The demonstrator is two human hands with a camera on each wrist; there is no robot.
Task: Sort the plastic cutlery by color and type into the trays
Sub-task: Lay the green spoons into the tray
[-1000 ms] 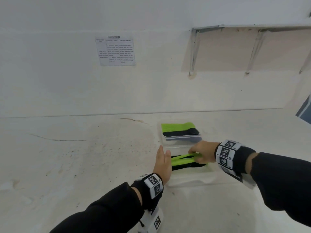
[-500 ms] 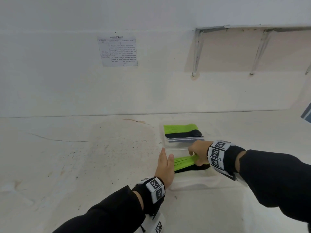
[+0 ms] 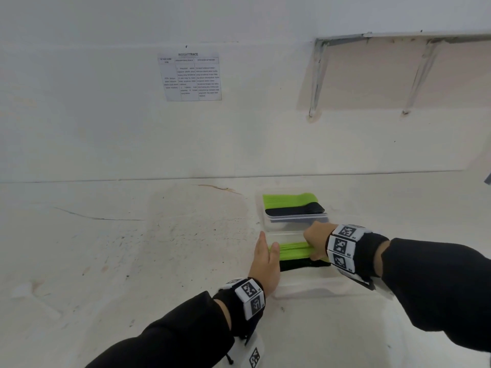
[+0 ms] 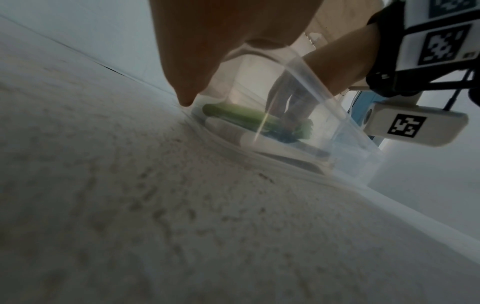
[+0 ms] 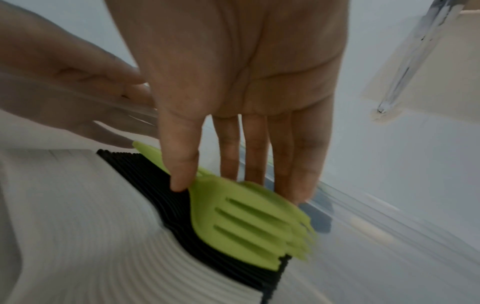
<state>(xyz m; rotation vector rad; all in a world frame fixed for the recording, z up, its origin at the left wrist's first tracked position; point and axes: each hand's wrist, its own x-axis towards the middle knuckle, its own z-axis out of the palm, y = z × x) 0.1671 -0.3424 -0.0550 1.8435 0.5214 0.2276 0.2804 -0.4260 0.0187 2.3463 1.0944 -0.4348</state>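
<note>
In the nearer of two clear trays (image 3: 305, 284) on the white table (image 3: 132, 248), a bundle of green forks (image 3: 295, 251) lies flat on edge beside a row of black forks (image 3: 303, 264) and, in the right wrist view, a row of white forks (image 5: 78, 216) nearest the person. The forks' long axis runs left to right across the tray, with handles toward the left wall and tines toward the right. The right hand (image 3: 316, 239) reaches down into the tray and holds the green forks near their heads, its thumb (image 5: 179, 164) on one side of the bundle and its straight fingers (image 5: 298, 164) on the other. The left hand (image 3: 265, 261) stands flat on its edge against the tray's left wall, fingers straight and together, holding nothing. The farther tray (image 3: 295, 223), just behind and touching the near one, holds a green stack (image 3: 287, 200) and a black stack (image 3: 295, 208) lying along the same left-to-right line; their type cannot be told. A printed sheet (image 3: 190, 77) hangs on the wall.
</note>
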